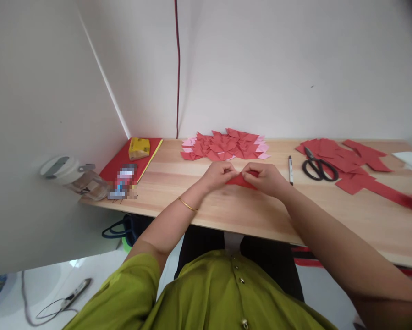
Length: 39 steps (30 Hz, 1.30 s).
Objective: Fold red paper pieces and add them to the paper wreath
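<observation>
A small piece of red paper lies low over the wooden table, gripped between both hands. My left hand pinches its left part with thumb and forefinger. My right hand holds the right part the same way, the fingertips of both hands nearly meeting at the paper's upper edge. Behind the hands spreads a heap of folded red and pink paper pieces. To the right of my right hand lie a white pen and black-handled scissors. The fingers partly hide the paper's folds.
Flat red paper pieces and a red strip lie on the right of the table. At the left are a yellow packet on a red sheet, a blurred-out item and a clear bottle. A wall stands behind.
</observation>
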Motion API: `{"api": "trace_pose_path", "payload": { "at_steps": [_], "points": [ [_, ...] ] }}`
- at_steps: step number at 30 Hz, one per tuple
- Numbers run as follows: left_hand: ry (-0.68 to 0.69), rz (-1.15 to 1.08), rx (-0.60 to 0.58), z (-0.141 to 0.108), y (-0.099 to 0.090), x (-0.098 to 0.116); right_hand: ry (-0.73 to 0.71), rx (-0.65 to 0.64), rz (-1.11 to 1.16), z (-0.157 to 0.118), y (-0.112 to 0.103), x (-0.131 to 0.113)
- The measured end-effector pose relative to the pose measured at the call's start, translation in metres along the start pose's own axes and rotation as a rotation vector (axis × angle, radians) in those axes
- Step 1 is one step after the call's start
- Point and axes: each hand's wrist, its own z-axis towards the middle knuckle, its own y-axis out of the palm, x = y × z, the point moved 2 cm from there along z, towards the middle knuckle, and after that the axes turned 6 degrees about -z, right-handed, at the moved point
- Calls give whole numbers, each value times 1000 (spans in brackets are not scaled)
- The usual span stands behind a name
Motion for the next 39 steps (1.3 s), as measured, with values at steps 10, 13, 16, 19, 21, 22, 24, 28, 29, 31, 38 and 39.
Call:
{"api": "trace_pose_path", "payload": {
  "at_steps": [10,13,16,19,21,22,24,28,29,31,38,39],
  "points": [
    [-222,-335,-71,-2,-9,-23,187,-167,414,1,13,28],
    [-215,-358,-151,-3,-14,-19,179,-222,475,1,9,27],
    [-197,-333,-133,-3,-18,-17,156,-226,480,0,5,27],
    [-235,-281,-36,-4,-20,-20,143,-211,493,0,2,29],
    [-266,-265,30,-5,-22,-22,149,-191,503,0,1,32],
    [-275,-266,54,-5,-22,-23,158,-178,504,0,1,33],
    [-287,-275,81,-6,-23,-25,184,-143,494,-1,1,36],
    [-290,-277,142,-5,-25,-25,200,-104,458,-1,2,37],
    [-283,-271,163,-4,-26,-25,195,-105,454,-1,1,36],
    [-254,-264,197,-3,-26,-25,179,-105,463,0,0,34],
    [-209,-306,305,0,-27,-36,185,-180,643,0,-3,26],
    [-209,-297,318,0,-28,-37,192,-192,661,-1,-2,26]
  ]
}}
